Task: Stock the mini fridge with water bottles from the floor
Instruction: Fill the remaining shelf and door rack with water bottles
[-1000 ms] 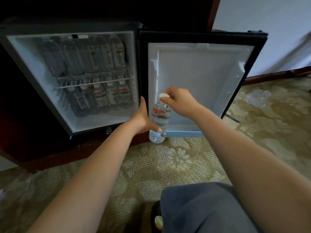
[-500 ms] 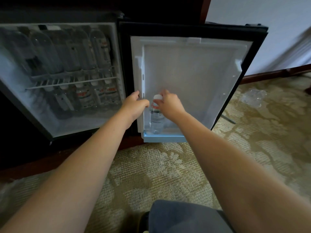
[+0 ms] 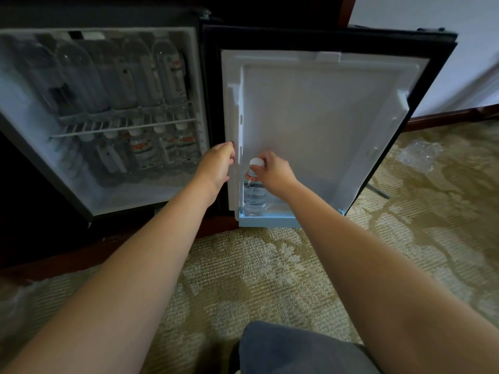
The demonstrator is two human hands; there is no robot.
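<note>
The clear plastic water bottle [image 3: 253,191] with a white cap stood upright in the left corner of the pale blue door shelf [image 3: 272,221], at the bottom edge of the open white fridge door [image 3: 324,117]. The right hand [image 3: 274,172] pinched its cap with curled fingers. The left hand [image 3: 216,166] held the left edge of the door, its fingers bent around the rim. Inside the black mini fridge [image 3: 151,193], more bottles [image 3: 167,68] lay on the wire rack [image 3: 121,128]. A crumpled clear plastic wrap [image 3: 420,155] lay on the patterned beige carpet [image 3: 243,279], well apart.
</note>
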